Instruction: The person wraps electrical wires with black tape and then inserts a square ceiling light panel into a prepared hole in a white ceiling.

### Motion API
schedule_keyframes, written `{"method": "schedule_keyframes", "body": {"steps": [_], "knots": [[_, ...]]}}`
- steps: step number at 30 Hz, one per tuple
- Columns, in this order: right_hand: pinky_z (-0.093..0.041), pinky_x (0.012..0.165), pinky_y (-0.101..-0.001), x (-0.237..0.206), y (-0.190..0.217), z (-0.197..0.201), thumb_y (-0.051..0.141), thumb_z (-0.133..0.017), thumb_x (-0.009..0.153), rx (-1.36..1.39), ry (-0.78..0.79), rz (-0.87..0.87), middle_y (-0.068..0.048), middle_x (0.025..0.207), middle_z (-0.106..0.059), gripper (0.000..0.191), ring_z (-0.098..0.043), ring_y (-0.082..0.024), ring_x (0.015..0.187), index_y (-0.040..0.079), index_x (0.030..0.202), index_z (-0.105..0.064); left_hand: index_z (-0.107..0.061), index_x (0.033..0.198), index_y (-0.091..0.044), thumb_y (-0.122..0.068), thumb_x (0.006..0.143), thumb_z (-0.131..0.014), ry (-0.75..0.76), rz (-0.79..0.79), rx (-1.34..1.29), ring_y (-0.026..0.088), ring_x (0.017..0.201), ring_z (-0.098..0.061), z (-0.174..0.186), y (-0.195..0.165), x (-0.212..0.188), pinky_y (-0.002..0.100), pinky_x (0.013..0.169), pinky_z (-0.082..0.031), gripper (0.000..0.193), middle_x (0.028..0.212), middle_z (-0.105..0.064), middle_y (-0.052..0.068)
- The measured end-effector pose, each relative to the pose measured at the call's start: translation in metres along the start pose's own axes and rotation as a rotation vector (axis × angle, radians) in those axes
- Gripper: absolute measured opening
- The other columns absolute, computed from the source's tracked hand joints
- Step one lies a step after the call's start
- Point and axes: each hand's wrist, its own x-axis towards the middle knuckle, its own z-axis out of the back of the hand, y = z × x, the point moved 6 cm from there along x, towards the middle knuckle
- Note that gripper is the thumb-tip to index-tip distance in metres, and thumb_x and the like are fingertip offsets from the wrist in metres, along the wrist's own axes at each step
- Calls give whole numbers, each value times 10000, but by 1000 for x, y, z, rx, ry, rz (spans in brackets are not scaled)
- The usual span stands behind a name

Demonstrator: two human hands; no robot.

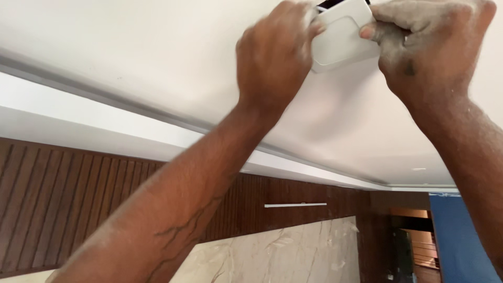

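Your left forearm rises from lower left, tattoo lines on skin. Your left hand (pixel 275 55) up at white ceiling (pixel 131 47), fingers curled closed against left edge of square white light fixture (pixel 341 35). Your right hand (pixel 427 44), dusty, grips fixture's right edge, fingers (pixel 378 31) pinched on rim. Fixture sits between both hands, tilted, upper corner entering dark ceiling cutout (pixel 331 4). Beyond: white cove ledge (pixel 105 128), dark slatted wood panelling (pixel 57 209), marble slab (pixel 283 251), blue sheet (pixel 458 236) far right.
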Motion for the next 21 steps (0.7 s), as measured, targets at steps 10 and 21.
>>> {"method": "schedule_keyframes", "body": {"steps": [10, 21], "knots": [[-488, 636, -242, -1, -16, -8, -69, -828, 973, -10, -27, 15, -107, 826, -732, 60, -664, -141, 669, -41, 966, -776, -710, 974, -16, -164, 746, -909, -33, 626, -228, 207, 778, -716, -16, 34, -29, 334, 727, -552, 337, 885, -761, 96], [-510, 708, -266, -5, -22, -7, -25, -842, 943, -2, -58, -15, -118, 850, -735, 60, -674, -148, 717, -29, 971, -789, -686, 1018, 37, 26, 800, -792, -406, 1209, -998, 149, 802, -722, -50, 31, -57, 247, 706, -638, 243, 889, -733, 90]]}}
